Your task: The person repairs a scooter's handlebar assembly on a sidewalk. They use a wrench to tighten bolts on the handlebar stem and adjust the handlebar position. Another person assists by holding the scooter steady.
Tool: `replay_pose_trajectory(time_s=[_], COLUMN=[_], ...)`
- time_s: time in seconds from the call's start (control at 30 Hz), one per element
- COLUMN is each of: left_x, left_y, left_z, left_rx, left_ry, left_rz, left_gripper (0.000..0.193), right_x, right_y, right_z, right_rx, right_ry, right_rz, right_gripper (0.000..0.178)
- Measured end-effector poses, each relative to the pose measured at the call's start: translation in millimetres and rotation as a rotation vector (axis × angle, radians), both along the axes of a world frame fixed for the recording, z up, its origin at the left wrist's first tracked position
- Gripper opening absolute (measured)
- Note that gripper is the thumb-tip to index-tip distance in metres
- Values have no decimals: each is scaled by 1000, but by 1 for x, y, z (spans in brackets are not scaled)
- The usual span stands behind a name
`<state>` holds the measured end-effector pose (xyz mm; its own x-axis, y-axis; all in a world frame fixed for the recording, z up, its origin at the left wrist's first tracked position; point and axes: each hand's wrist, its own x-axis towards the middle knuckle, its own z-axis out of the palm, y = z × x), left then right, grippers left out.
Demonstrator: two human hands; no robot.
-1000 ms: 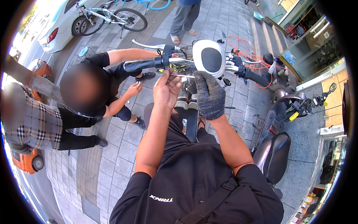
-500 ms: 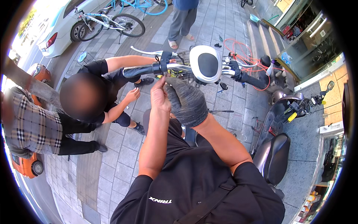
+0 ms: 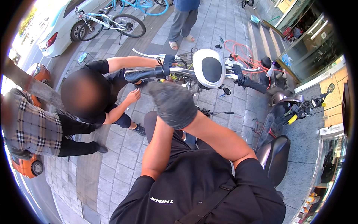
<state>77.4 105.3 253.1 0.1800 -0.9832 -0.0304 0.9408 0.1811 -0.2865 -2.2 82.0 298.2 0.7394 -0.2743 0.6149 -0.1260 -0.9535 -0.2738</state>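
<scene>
My right hand (image 3: 173, 105), in a dark grey knit glove, is smeared by motion, and its fingers do not show clearly. It lies across my left hand and hides it; my bare left forearm (image 3: 158, 147) rises from below to meet it. Just beyond both hands runs the handlebar of a bike, with a black grip (image 3: 140, 75), a black clamp (image 3: 162, 71) and a silver brake lever (image 3: 145, 54). A white rounded housing with a grey oval top (image 3: 209, 65) sits mid-handlebar. Whether either hand holds anything is hidden.
At left a co-worker (image 3: 85, 93) crouches, one arm reaching to the handlebar. Another person in a plaid shirt (image 3: 35, 127) stands behind. A scooter (image 3: 274, 156) is parked at right. Orange cord (image 3: 242, 56) lies near the steps, and a white bicycle (image 3: 108, 23) stands beyond.
My gloved right hand has moved left and toward me, over my left hand, which showed pinched just below the clamp before. The handlebar has shifted slightly right.
</scene>
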Motion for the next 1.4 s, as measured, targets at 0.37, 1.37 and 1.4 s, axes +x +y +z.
replay_pose_trajectory(time_s=[0.37,1.37,1.4], left_x=[-26,-43,-48], left_y=[0,69,84], left_z=[-86,-3,-6], left_rx=[-112,1021,1022], left_ry=[-129,-1542,-1410], left_rz=[-93,777,685], left_gripper=[31,24,24], right_x=[81,-46,-45], right_y=[-2,-55,-48], right_z=[-95,-61,-63], right_rx=[-33,1214,1211], right_ry=[572,191,182], right_rz=[6,381,393], right_gripper=[35,29,29])
